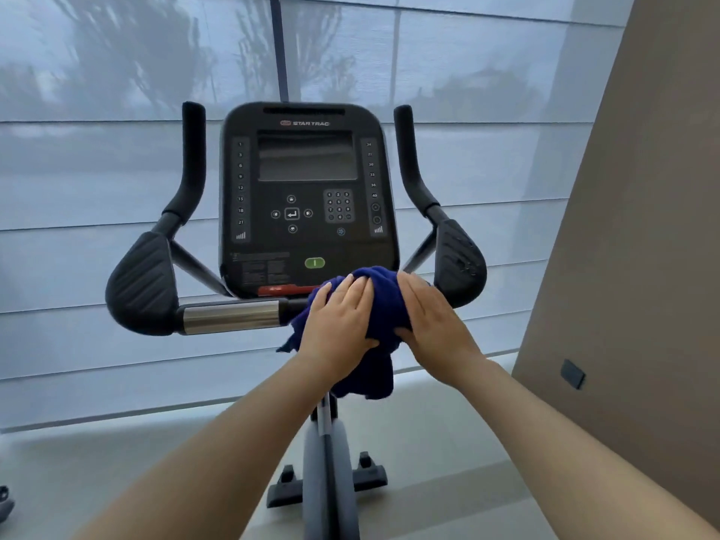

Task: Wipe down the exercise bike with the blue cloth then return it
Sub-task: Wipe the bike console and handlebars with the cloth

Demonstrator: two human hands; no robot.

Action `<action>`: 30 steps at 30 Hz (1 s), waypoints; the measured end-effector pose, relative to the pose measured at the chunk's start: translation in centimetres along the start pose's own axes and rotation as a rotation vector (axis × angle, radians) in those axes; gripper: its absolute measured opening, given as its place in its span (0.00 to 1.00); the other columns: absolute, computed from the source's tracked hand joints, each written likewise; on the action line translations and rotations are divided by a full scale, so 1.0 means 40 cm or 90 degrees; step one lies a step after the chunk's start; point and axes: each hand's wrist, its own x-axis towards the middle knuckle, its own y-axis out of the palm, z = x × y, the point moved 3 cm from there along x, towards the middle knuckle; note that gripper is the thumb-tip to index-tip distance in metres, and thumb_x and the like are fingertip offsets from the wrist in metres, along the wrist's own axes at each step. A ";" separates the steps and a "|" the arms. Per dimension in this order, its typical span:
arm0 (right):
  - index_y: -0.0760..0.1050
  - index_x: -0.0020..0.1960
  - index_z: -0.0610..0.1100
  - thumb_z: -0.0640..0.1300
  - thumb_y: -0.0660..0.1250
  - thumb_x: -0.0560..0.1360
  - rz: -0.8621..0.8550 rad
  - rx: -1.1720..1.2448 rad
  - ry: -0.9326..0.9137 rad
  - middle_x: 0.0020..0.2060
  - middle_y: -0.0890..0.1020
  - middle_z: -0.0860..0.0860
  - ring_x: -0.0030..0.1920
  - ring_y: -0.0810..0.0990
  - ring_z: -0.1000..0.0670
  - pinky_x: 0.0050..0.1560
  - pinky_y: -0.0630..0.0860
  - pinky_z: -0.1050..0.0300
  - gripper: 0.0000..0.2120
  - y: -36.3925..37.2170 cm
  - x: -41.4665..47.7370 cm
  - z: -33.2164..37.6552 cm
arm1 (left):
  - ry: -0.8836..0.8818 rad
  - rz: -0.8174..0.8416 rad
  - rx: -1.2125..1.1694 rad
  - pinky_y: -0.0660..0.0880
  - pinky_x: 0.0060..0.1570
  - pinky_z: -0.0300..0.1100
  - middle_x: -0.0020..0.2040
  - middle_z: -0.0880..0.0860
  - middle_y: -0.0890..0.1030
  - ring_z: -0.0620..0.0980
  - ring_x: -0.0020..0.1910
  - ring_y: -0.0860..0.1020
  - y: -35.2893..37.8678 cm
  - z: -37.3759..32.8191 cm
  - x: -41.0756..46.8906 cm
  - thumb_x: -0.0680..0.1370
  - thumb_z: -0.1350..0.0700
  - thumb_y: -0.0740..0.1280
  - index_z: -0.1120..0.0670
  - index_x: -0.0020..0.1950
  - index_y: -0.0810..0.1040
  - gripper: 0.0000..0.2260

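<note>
The exercise bike's black console point(307, 196) faces me, with black handlebars rising on both sides and a chrome grip bar point(230, 315) below it. A dark blue cloth point(380, 302) is bunched over the middle of the bar, just under the console's lower edge, and hangs down below the bar. My left hand point(339, 321) lies on the cloth's left part with the thumb curled under it. My right hand point(432, 325) presses on the cloth's right side, fingers wrapped around it. The bar's right half is hidden by cloth and hands.
The bike's grey post point(325, 461) and black foot point(327, 485) stand on a pale floor. A window with a translucent blind fills the background. A beige wall point(631, 267) with a dark socket point(572, 374) stands close on the right.
</note>
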 end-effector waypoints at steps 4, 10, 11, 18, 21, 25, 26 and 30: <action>0.54 0.73 0.34 0.38 0.65 0.74 -0.017 -0.012 0.019 0.71 0.63 0.39 0.72 0.61 0.40 0.73 0.54 0.50 0.33 0.019 0.002 -0.009 | -0.008 -0.036 0.099 0.65 0.61 0.47 0.62 0.53 0.73 0.54 0.60 0.72 0.008 -0.020 0.052 0.73 0.44 0.65 0.56 0.65 0.63 0.26; 0.56 0.73 0.36 0.43 0.65 0.74 -0.002 -0.038 -0.006 0.67 0.68 0.41 0.66 0.68 0.41 0.70 0.60 0.50 0.32 0.026 0.045 -0.041 | -0.013 0.041 0.064 0.64 0.34 0.43 0.40 0.47 0.76 0.53 0.38 0.76 -0.014 -0.005 0.131 0.66 0.41 0.69 0.52 0.49 0.67 0.21; 0.56 0.73 0.37 0.44 0.64 0.75 0.007 -0.040 -0.013 0.67 0.68 0.42 0.66 0.67 0.42 0.69 0.59 0.50 0.32 0.026 0.052 -0.045 | -0.016 0.087 0.040 0.64 0.32 0.42 0.36 0.46 0.74 0.52 0.35 0.75 -0.018 0.001 0.142 0.65 0.41 0.70 0.52 0.48 0.68 0.21; 0.55 0.73 0.35 0.41 0.65 0.73 0.023 -0.071 0.013 0.67 0.68 0.40 0.65 0.67 0.41 0.69 0.60 0.49 0.33 0.032 0.048 -0.033 | -0.037 0.094 -0.012 0.65 0.32 0.43 0.35 0.46 0.74 0.51 0.34 0.74 -0.025 0.004 0.140 0.63 0.45 0.70 0.49 0.43 0.67 0.17; 0.60 0.71 0.33 0.33 0.64 0.70 -0.068 -0.056 0.078 0.64 0.71 0.37 0.64 0.70 0.39 0.68 0.64 0.46 0.30 0.044 0.017 0.002 | -0.067 -0.135 0.098 0.69 0.39 0.46 0.38 0.50 0.77 0.53 0.37 0.75 0.007 -0.053 0.075 0.63 0.56 0.70 0.53 0.45 0.71 0.13; 0.60 0.71 0.34 0.32 0.65 0.70 -0.111 -0.065 0.106 0.65 0.71 0.38 0.65 0.70 0.39 0.69 0.64 0.46 0.31 0.047 0.011 0.008 | -0.117 -0.253 0.148 0.74 0.47 0.47 0.40 0.50 0.78 0.51 0.40 0.77 0.030 -0.092 0.053 0.65 0.59 0.69 0.53 0.47 0.74 0.12; 0.60 0.71 0.34 0.33 0.65 0.70 -0.104 -0.074 0.102 0.65 0.70 0.38 0.65 0.69 0.39 0.70 0.64 0.46 0.31 0.046 0.013 0.008 | -0.101 -0.259 0.152 0.74 0.46 0.46 0.40 0.50 0.78 0.50 0.39 0.77 0.028 -0.088 0.053 0.66 0.59 0.68 0.53 0.46 0.74 0.11; 0.58 0.72 0.34 0.35 0.59 0.70 -0.052 -0.073 0.095 0.66 0.68 0.38 0.67 0.67 0.39 0.70 0.60 0.46 0.30 0.042 0.021 0.006 | -0.044 -0.197 0.158 0.71 0.40 0.43 0.37 0.49 0.77 0.50 0.35 0.76 0.007 -0.050 0.076 0.68 0.57 0.69 0.53 0.45 0.73 0.08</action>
